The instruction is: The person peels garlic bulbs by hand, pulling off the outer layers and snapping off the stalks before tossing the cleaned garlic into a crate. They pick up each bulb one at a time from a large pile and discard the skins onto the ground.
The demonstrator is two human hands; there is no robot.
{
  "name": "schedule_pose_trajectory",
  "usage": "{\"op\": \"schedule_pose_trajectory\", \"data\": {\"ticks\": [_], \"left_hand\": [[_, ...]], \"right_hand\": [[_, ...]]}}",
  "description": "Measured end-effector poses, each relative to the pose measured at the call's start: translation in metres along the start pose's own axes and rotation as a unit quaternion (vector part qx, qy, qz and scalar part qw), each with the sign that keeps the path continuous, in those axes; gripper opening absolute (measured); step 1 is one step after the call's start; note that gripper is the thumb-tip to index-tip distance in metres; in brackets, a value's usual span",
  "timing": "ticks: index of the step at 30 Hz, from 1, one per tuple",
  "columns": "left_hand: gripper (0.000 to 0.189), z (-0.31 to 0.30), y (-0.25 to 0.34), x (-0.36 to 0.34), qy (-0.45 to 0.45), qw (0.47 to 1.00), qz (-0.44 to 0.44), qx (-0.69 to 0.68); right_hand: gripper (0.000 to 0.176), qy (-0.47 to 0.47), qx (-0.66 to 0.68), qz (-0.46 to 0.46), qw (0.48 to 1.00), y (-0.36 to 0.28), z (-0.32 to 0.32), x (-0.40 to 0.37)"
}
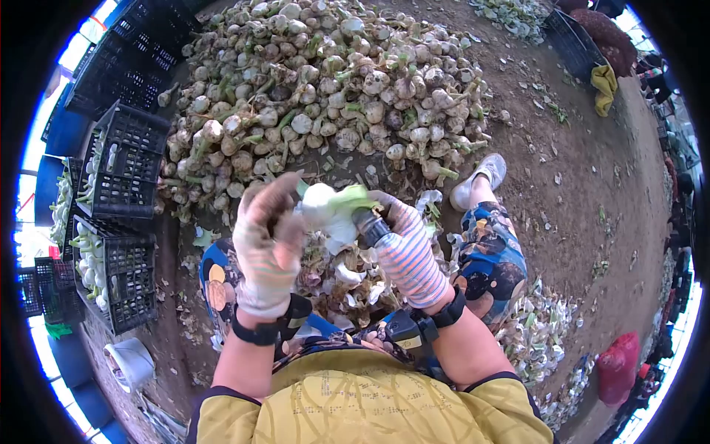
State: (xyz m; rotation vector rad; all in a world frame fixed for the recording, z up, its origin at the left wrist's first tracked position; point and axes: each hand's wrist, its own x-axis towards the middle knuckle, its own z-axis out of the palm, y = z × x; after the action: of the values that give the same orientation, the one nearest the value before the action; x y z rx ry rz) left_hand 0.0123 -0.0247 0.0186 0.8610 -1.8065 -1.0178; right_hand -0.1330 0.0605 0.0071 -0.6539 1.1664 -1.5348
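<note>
A white garlic bulb [319,201] with a green stem [352,197] is held up between my two gloved hands. My left hand [268,244] has its curled fingertips at the bulb's left side; these fingers are somewhat blurred. In a striped glove, my right hand [408,248] closes around a tool with a short black handle [372,228], whose working end I cannot make out. The right fingertips lie close to the stem. Loose pale skin [340,232] hangs beneath the bulb. Between my knees lies a heap of peeled-off garlic skins [347,277].
A big pile of untrimmed garlic [318,89] spreads ahead. Black crates [129,166] stand at left, some holding pale garlic. A white bucket [132,364] sits at lower left. More skins [540,333] and a red sack [618,368] lie at right.
</note>
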Motion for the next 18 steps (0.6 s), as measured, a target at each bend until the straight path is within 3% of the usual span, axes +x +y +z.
{"op": "schedule_pose_trajectory", "data": {"ticks": [1, 3, 5, 6, 8, 9, 10, 11, 12, 15, 16, 17, 18], "left_hand": [[0.034, 0.002, 0.002, -0.007, -0.005, 1.0, 0.022, 0.012], [0.03, 0.007, 0.002, -0.009, -0.047, 0.998, -0.036, 0.002], [0.022, 0.009, 0.004, -0.005, 0.012, 0.955, -0.203, -0.217], [0.02, 0.006, 0.003, -0.005, 0.023, 0.917, -0.268, -0.296], [0.028, 0.008, -0.002, -0.012, 0.019, 0.841, -0.278, -0.463], [0.031, 0.012, -0.005, -0.014, 0.019, 0.798, -0.274, -0.536], [0.031, 0.015, -0.01, -0.014, 0.021, 0.799, -0.273, -0.535], [0.032, 0.018, -0.015, -0.013, -0.007, 0.786, -0.21, -0.582], [0.034, 0.019, -0.017, -0.011, -0.035, 0.767, -0.146, -0.623], [0.034, -0.007, -0.019, -0.002, 0.018, 0.728, -0.149, -0.669], [0.033, -0.017, -0.032, 0.011, -0.059, 0.699, -0.062, -0.71], [0.029, -0.03, -0.033, 0.005, 0.029, 0.74, -0.13, -0.659], [0.027, -0.036, -0.038, 0.006, 0.02, 0.707, -0.153, -0.69]], "right_hand": [[0.019, 0.003, 0.002, 0.0, 1.0, 0.001, 0.001, -0.001], [0.019, -0.032, -0.116, -0.057, 0.991, 0.005, 0.004, -0.005], [0.019, -0.047, -0.174, -0.092, 0.979, 0.004, 0.004, -0.005], [0.021, -0.044, -0.002, -0.024, 0.999, 0.004, 0.002, -0.006], [0.031, -0.05, 0.294, 0.069, 0.952, -0.003, 0.006, -0.009], [0.031, -0.052, 0.294, 0.07, 0.952, -0.003, 0.009, -0.011], [0.034, -0.063, 0.363, 0.069, 0.927, -0.002, 0.013, -0.014], [0.038, -0.073, 0.431, 0.069, 0.897, -0.001, 0.014, -0.016], [0.043, -0.14, 0.482, 0.102, 0.859, 0.013, 0.003, -0.014], [0.048, -0.12, 0.55, 0.035, 0.826, 0.003, -0.007, -0.007], [0.051, -0.021, 0.473, 0.017, 0.881, -0.002, -0.009, -0.006], [0.047, -0.037, 0.401, 0.034, 0.915, -0.003, -0.012, 0.003], [0.044, -0.08, 0.201, 0.033, 0.976, -0.011, -0.011, 0.002]]}}
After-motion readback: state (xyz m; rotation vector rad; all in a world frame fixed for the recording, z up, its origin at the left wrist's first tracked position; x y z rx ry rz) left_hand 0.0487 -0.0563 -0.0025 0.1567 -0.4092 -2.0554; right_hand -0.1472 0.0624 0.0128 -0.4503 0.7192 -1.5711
